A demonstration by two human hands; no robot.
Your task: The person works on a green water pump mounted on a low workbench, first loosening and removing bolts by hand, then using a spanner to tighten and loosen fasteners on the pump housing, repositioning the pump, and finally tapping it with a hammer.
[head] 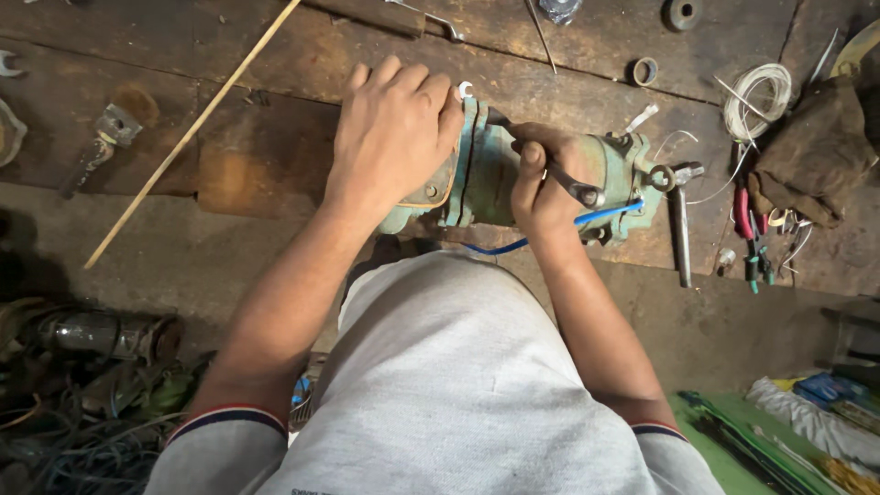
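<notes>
The left hand (pixel 392 137) covers the left end of the green motor (pixel 541 179), and the right hand (pixel 541 188) hides most of the spanner (pixel 573 186). At the right edge of the frame, a brown rag (pixel 811 151) is cut off; the tangle at lower left (pixel 82 403) is too dark to tell.

Dim, warm light falls from about twelve o'clock. Shadows deepen toward seven o'clock. Focus stays fairly sharp, corners slightly soft.
</notes>
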